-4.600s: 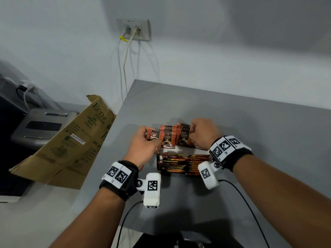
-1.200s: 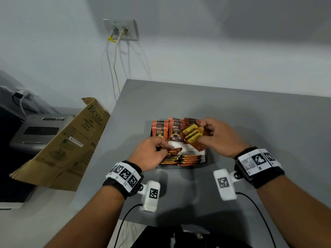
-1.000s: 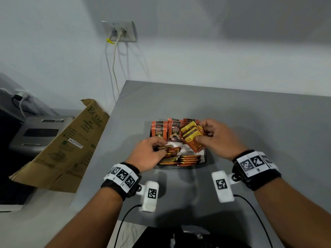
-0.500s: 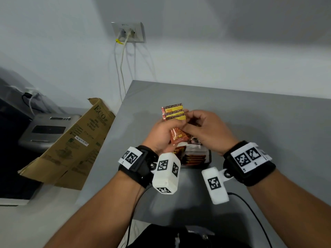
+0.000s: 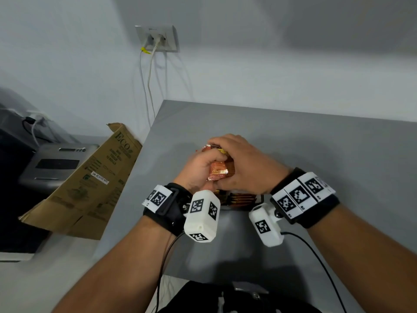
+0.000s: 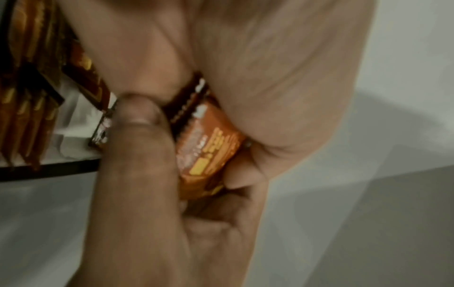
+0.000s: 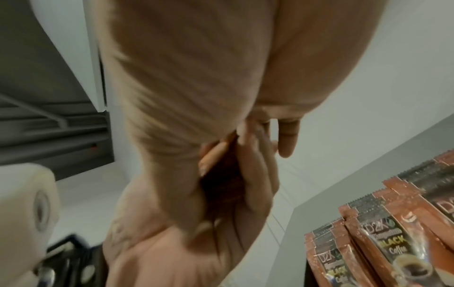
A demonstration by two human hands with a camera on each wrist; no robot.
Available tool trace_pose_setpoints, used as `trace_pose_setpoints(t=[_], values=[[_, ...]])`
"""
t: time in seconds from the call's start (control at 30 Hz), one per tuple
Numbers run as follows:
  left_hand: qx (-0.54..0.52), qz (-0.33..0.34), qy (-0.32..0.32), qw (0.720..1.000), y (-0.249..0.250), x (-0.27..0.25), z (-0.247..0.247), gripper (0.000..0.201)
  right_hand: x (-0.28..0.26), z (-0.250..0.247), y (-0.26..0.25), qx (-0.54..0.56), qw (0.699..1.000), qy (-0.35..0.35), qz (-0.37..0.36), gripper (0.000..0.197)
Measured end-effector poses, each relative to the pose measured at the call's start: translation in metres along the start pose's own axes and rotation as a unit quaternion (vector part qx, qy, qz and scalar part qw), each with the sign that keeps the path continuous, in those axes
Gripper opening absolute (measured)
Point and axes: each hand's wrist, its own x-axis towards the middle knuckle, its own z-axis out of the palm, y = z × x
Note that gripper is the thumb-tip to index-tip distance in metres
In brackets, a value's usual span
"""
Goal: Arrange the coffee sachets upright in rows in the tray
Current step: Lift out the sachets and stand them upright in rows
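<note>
Both hands hold one small stack of orange coffee sachets (image 5: 220,171) above the tray (image 5: 259,198). My left hand (image 5: 198,166) grips the stack from the left, thumb across its front (image 6: 137,124), sachets (image 6: 206,149) showing beside it. My right hand (image 5: 239,163) closes over the stack's top and right side. Flat sachets (image 5: 242,198) lie in the tray's near part, mostly hidden by my hands. Upright sachets (image 7: 393,238) stand in a row in the right wrist view.
The tray sits on a grey table (image 5: 316,143) near its left edge. A brown cardboard box (image 5: 90,184) leans by that edge, beside a grey printer (image 5: 54,163). Cables hang from a wall socket (image 5: 156,38).
Earlier my left hand picked flat sachets from the tray while my right held a few. They came together above the tray, and now both grip one stack, held lower and more covered.
</note>
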Motion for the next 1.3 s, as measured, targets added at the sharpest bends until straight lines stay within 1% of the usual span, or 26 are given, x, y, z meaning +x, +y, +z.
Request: trace_pose_setpoints(t=[0.07,0.1,0.17,0.27,0.33,0.43,0.5,0.53,0.6,0.67,0.73,0.77,0.8,0.83,0.87,0.9,0.97,1.03,1.07,1.1,1.13,1.17,1.2,1.27,1.3], values=[[-0.001,0.033,0.007,0.999,0.0,0.002,-0.004,0.04,-0.003,-0.003,0.0,0.072,0.996,0.017,0.038,0.1],[-0.004,0.038,0.006,0.999,0.0,0.002,-0.005,0.046,-0.005,-0.004,0.003,0.122,0.99,0.037,0.066,0.097],[0.004,0.042,0.003,0.999,0.0,0.001,-0.009,0.05,-0.008,-0.005,0.009,0.212,0.969,0.074,0.102,0.079],[0.002,0.051,-0.009,0.999,-0.003,0.001,-0.01,0.047,-0.011,0.001,0.013,0.289,0.948,0.094,0.096,0.056],[-0.012,0.045,-0.01,0.999,-0.006,0.002,-0.008,0.048,-0.012,0.005,0.011,0.295,0.942,0.124,0.105,0.043],[-0.01,0.015,-0.007,1.0,-0.007,-0.001,-0.006,0.055,-0.01,0.005,0.008,0.278,0.937,0.17,0.123,0.025],[0.001,0.001,-0.009,1.0,-0.009,-0.001,-0.007,0.06,-0.009,0.003,0.005,0.27,0.939,0.172,0.128,0.015],[0.007,-0.001,-0.012,1.0,-0.009,0.0,-0.009,0.059,-0.009,0.003,0.004,0.282,0.936,0.167,0.129,0.012],[0.008,-0.009,-0.016,1.0,-0.01,0.001,-0.011,0.055,-0.011,0.001,0.002,0.309,0.926,0.171,0.131,0.014],[-0.011,-0.016,-0.005,1.0,-0.008,0.001,-0.014,0.054,-0.011,-0.002,0.003,0.31,0.918,0.215,0.125,0.019],[-0.044,-0.014,0.013,0.999,-0.006,0.002,-0.018,0.042,-0.014,-0.005,0.007,0.293,0.917,0.253,0.099,0.022],[-0.054,-0.01,0.018,0.998,-0.006,0.001,-0.02,0.035,-0.015,-0.004,0.008,0.281,0.923,0.248,0.087,0.023],[-0.058,-0.003,0.019,0.998,-0.007,0.001,-0.021,0.028,-0.018,-0.001,0.007,0.267,0.933,0.228,0.079,0.023],[-0.054,0.01,0.023,0.998,-0.007,0.0,-0.021,0.025,-0.02,0.003,0.007,0.256,0.942,0.202,0.077,0.022],[-0.042,0.024,0.031,0.998,-0.007,0.0,-0.021,0.03,-0.023,0.008,0.007,0.252,0.947,0.182,0.079,0.019],[-0.022,0.038,0.037,0.998,-0.007,0.0,-0.021,0.035,-0.024,0.012,0.008,0.259,0.945,0.178,0.087,0.017],[0.017,0.068,0.035,0.997,-0.006,0.0,-0.019,0.044,-0.024,0.016,0.01,0.298,0.924,0.209,0.12,0.016],[0.047,0.09,0.018,0.995,-0.006,-0.001,-0.017,0.049,-0.02,0.016,0.012,0.322,0.905,0.228,0.157,0.028],[0.052,0.092,0.011,0.994,-0.006,-0.001,-0.015,0.047,-0.018,0.015,0.013,0.321,0.904,0.222,0.172,0.033],[0.047,0.088,0.007,0.995,-0.006,0.0,-0.015,0.042,-0.016,0.015,0.014,0.323,0.904,0.211,0.184,0.034],[0.035,0.075,0.006,0.997,-0.007,-0.001,-0.016,0.038,-0.015,0.015,0.014,0.334,0.899,0.205,0.194,0.032],[0.023,0.061,0.004,0.998,-0.007,-0.001,-0.017,0.035,-0.015,0.013,0.015,0.357,0.888,0.207,0.203,0.031],[0.014,0.051,0.003,0.999,-0.006,-0.001,-0.018,0.036,-0.015,0.011,0.015,0.396,0.868,0.214,0.209,0.031],[0.012,0.044,0.002,0.999,-0.006,-0.001,-0.021,0.038,-0.015,0.006,0.016,0.506,0.808,0.215,0.21,0.032],[0.018,0.048,0.004,0.999,-0.007,-0.001,-0.021,0.038,-0.016,0.004,0.015,0.553,0.782,0.202,0.205,0.032]])
